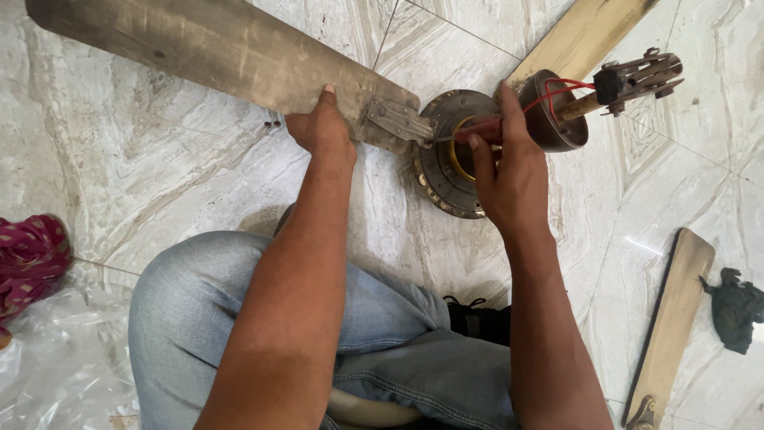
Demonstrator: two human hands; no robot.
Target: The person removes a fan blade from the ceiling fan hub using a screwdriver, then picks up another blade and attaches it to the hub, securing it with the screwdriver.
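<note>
On the marble floor [199, 183], seen from above the person's knees:

Left hand [322, 127]: pressed flat on the inner end of a dusty fan blade [215, 48], thumb up along its edge — steadying, not wrapped around it.

Right hand [505, 171]: clenched around a red-handled screwdriver [477, 127], whose tip points at the metal bracket [398, 121] joining blade to motor.

Fan motor [446, 163]: round, brown housing lying on the floor between the 2 hands, directly under the right hand.

Canopy cup [561, 111]: sits on the rod just beyond the motor, red wires [557, 86] running past it.

Loose blades: 1 [672, 318] lies well apart at lower right beside a dark rag [736, 306]; another [585, 36] is at the top.

Surroundings: jeans-clad knee [199, 295] in front; clear plastic sheet [56, 358] and magenta cloth [28, 259] at left.
</note>
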